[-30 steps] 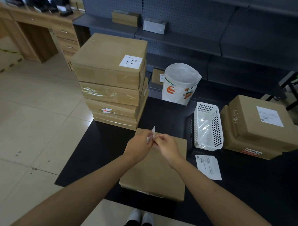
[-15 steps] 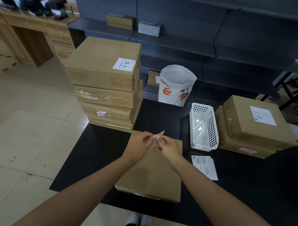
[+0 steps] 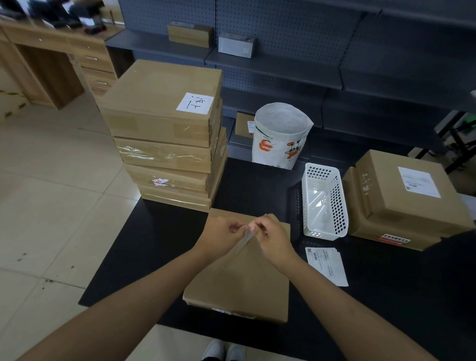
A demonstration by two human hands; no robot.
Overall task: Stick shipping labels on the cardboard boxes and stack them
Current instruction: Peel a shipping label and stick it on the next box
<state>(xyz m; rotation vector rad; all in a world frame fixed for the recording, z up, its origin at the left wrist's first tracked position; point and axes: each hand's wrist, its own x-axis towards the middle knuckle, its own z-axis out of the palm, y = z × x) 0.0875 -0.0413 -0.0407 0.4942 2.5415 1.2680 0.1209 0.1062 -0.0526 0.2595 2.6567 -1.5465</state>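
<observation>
Together, left hand [image 3: 220, 234] and right hand [image 3: 273, 236] pinching a label [image 3: 243, 240], above flat box [image 3: 240, 278]

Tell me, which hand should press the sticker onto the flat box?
Probably the left hand: it pinches the peeled label, while the right hand pulls the backing away above the flat box.

A tall stack of boxes [image 3: 165, 133] walls off the upper left of my table [image 3: 152, 244]; the white basket [image 3: 324, 202] and two stacked boxes [image 3: 405, 201] block the right. Bare tabletop lies between them at centre.
</observation>
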